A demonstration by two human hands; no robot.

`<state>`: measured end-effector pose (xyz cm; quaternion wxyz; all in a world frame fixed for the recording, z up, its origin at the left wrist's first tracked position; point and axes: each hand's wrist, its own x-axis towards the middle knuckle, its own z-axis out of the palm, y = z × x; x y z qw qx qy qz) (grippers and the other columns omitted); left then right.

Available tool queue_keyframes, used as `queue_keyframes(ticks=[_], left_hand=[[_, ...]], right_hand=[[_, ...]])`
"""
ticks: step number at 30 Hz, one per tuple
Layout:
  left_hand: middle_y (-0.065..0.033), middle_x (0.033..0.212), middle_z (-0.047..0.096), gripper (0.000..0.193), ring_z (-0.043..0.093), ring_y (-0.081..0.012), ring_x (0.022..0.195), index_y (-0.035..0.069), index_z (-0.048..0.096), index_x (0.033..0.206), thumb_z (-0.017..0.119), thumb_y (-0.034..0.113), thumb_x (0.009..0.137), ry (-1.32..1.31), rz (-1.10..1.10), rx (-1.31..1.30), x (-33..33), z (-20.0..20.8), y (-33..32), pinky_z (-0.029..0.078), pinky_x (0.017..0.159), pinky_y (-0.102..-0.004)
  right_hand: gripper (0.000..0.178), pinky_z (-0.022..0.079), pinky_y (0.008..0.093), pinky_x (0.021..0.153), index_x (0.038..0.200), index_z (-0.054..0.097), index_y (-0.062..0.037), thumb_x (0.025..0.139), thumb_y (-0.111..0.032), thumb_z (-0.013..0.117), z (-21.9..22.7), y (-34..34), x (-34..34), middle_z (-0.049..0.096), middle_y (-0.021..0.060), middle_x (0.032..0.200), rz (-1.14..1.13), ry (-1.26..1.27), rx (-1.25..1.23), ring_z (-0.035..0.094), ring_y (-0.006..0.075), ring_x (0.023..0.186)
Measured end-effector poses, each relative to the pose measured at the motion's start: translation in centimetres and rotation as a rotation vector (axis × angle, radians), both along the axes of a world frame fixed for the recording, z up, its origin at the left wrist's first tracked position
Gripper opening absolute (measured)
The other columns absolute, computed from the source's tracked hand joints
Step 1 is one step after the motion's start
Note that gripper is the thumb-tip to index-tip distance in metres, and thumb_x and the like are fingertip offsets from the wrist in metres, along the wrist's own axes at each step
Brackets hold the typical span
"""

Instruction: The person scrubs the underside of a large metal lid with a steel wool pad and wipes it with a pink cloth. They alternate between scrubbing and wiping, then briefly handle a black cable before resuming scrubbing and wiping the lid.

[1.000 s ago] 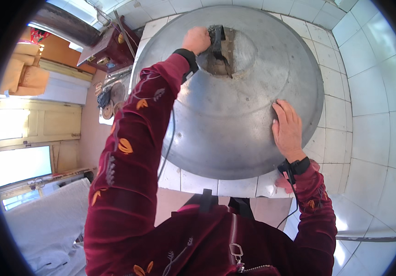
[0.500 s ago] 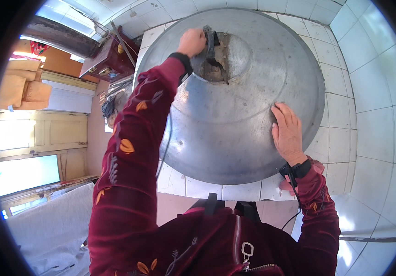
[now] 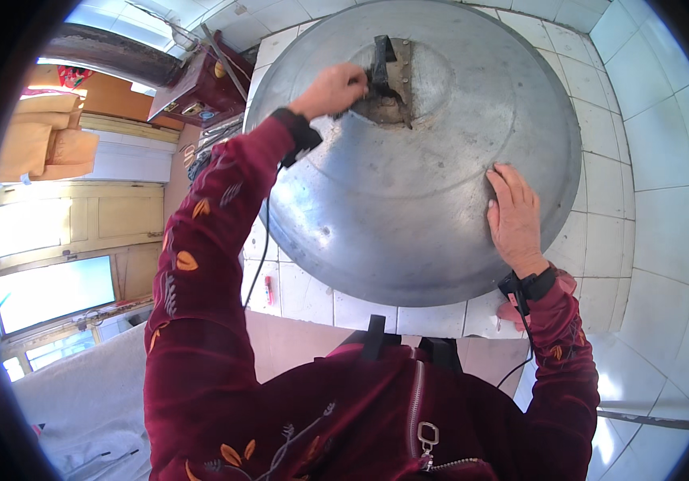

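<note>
A big round grey metal lid (image 3: 408, 240) lies domed side up on the white-tiled top. Near its far middle stands a black strap-like handle (image 3: 380, 62) on a rusty, worn base plate (image 3: 403, 88). My left hand (image 3: 331, 92) is at the left side of this handle, its fingers curled and closed. Whatever they may grip is hidden against the dark handle. On the right part of the lid, my right hand (image 3: 515, 212) rests with its fingers laid on the metal.
White tiles (image 3: 601, 168) surround the lid, with a tiled wall (image 3: 669, 200) at the right. A small red object (image 3: 269, 290) lies on the tiles at the near left. Farther left are a dark red box (image 3: 204, 88) and grey cloth (image 3: 88, 393). Thin cables hang from both wrists.
My left hand has come nearer to me along the handle's left side. My right hand stays on the lid. The whole view has shifted slightly, and the small red object now shows.
</note>
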<state>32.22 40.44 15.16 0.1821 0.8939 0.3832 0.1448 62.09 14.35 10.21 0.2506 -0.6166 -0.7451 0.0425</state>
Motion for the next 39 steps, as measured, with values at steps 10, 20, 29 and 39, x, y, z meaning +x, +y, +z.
queue_keyframes(ticks=[10,20,29,39], left_hand=[[-0.0154,0.084,0.066,0.018,0.063,-0.0292,0.077,0.002,0.066,0.088,0.063,0.018,0.082,-0.219,0.325,-0.151,-1.2,-1.0,-4.3,0.049,0.071,-0.0378],[-0.0201,0.079,0.066,0.02,0.064,-0.0391,0.079,0.002,0.065,0.084,0.062,0.02,0.078,0.041,0.288,-0.003,1.9,-1.0,-1.9,0.05,0.071,-0.0443],[-0.0206,0.079,0.066,0.02,0.063,-0.0409,0.079,0.003,0.064,0.081,0.06,0.022,0.077,0.013,0.362,0.181,2.8,-0.7,-1.6,0.05,0.07,-0.0454],[-0.0245,0.079,0.065,0.022,0.063,-0.044,0.08,0.002,0.067,0.078,0.055,0.019,0.073,0.062,0.368,0.137,2.5,-1.0,-1.5,0.05,0.074,-0.0496]], right_hand=[[0.051,0.033,0.0407,0.103,0.13,0.047,-0.0079,0.08,-0.006,0.058,-0.2,0.1,-0.2,0.044,0.0066,0.137,0.002,-0.046,0.035,0.041,0.0259,0.129],[0.051,0.035,0.0405,0.102,0.129,0.047,-0.0072,0.079,-0.004,0.058,0.0,0.1,-0.5,0.045,0.0077,0.135,-0.006,-0.027,0.081,0.043,0.0265,0.128],[0.05,0.035,0.0394,0.101,0.128,0.048,-0.0094,0.079,-0.006,0.059,-0.1,-0.1,-0.1,0.046,0.0063,0.135,0.006,0.023,0.08,0.043,0.0255,0.127],[0.048,0.034,0.0394,0.103,0.13,0.048,-0.0076,0.083,-0.005,0.055,-0.2,0.0,-0.1,0.045,0.0078,0.137,0.007,0.009,0.04,0.042,0.0264,0.129]])
